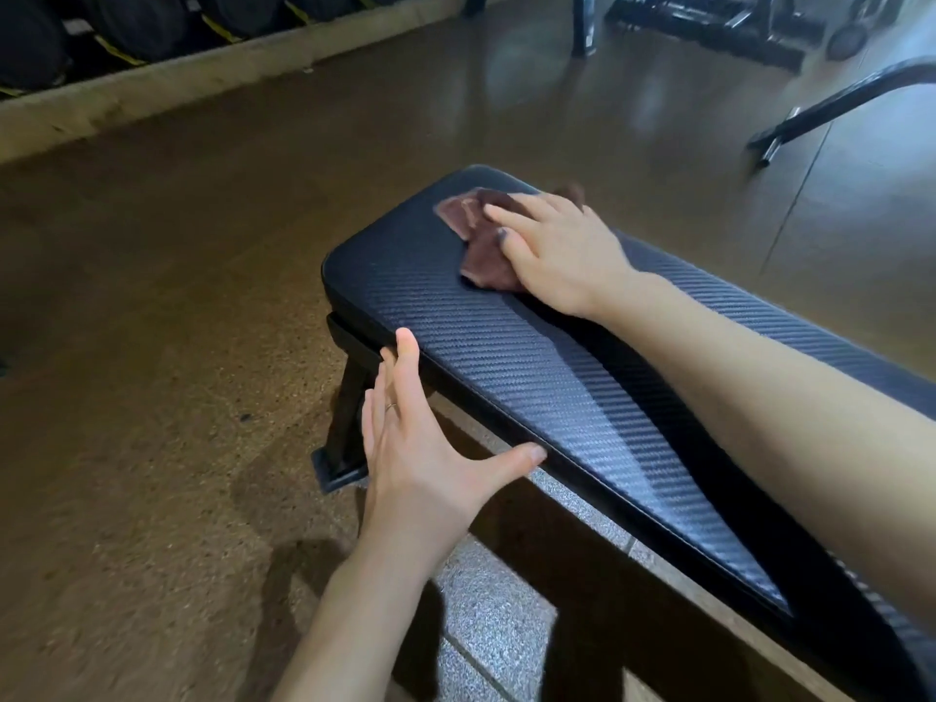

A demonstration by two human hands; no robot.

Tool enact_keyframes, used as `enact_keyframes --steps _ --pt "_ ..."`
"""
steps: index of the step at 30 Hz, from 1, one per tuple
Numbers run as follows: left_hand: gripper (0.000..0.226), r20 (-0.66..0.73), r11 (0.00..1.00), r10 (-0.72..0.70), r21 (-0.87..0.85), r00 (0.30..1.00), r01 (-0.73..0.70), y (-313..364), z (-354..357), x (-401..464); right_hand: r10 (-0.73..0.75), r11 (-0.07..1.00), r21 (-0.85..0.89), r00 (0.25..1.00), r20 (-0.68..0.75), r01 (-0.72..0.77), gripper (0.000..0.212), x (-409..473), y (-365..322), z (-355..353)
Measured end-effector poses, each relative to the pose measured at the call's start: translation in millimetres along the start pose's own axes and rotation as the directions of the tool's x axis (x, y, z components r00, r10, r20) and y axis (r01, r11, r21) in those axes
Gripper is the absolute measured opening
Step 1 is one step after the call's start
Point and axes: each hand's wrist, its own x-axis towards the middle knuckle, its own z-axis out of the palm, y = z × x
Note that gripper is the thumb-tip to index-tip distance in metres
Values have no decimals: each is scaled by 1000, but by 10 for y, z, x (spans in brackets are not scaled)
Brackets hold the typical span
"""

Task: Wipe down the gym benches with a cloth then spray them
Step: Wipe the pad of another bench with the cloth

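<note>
A flat gym bench [506, 357] with a black ribbed pad runs from the frame's middle to the lower right. A dark maroon cloth [486, 245] lies crumpled on the pad near its far end. My right hand [557, 255] presses flat on the cloth, fingers spread and pointing left. My left hand [420, 448] is open, with its fingertips and thumb resting against the pad's near side edge. No spray bottle is in view.
The bench's black leg and foot [344, 428] stand on the brown floor. Black weight plates [126, 22] line a raised ledge at the top left. A dark metal frame [835, 103] and dumbbell rack [734, 22] stand at the top right. Grey tiles [486, 625] show under the bench.
</note>
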Motion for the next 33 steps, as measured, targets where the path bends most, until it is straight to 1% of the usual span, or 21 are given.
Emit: enact_keyframes --steps 3,5,8,12,15,17,19,21,23,25,27,30,33 --pt "144 6 1000 -6 -1 1000 6 -1 -3 -10 -80 996 34 996 47 79 47 536 -328 87" --pt "143 0 1000 -10 -7 1000 10 -5 -1 -21 -96 994 56 994 59 92 48 764 -437 130" --pt "142 -10 999 2 35 1000 -2 -15 5 -16 -55 996 69 998 22 53 49 929 -409 168" --pt "145 -31 987 24 157 999 -19 -35 -20 22 31 993 112 999 3 -32 48 984 -246 140" --pt "147 -39 979 35 204 999 -27 -45 -29 49 142 978 149 989 41 -146 51 876 43 60" --pt "147 -42 978 46 204 998 -36 -50 -25 47 206 965 155 977 50 -211 50 660 321 -22" --pt "146 -38 982 43 186 998 -36 -49 -27 39 239 959 147 970 54 -244 48 294 597 -109" --pt "146 -34 985 33 169 999 -27 -42 -26 31 283 953 98 958 53 -287 47 -227 869 -202" --pt "146 -29 987 32 160 999 -27 -25 -23 27 337 940 45 941 23 -338 52 -768 1077 -305" --pt "146 -27 987 21 158 999 -17 -9 -28 34 376 927 20 927 -3 -376 51 -1068 1156 -354" --pt "146 -17 988 7 155 1000 -4 -5 -33 38 408 913 -7 913 -23 -408 46 -1043 1109 -323" --pt "146 -4 990 22 143 1000 -21 -14 -31 46 409 909 -48 908 -89 -414 50 -719 829 -233" --pt "146 2 991 25 129 1000 -25 -31 -29 51 387 917 -73 918 -89 -393 52 -206 498 -94"
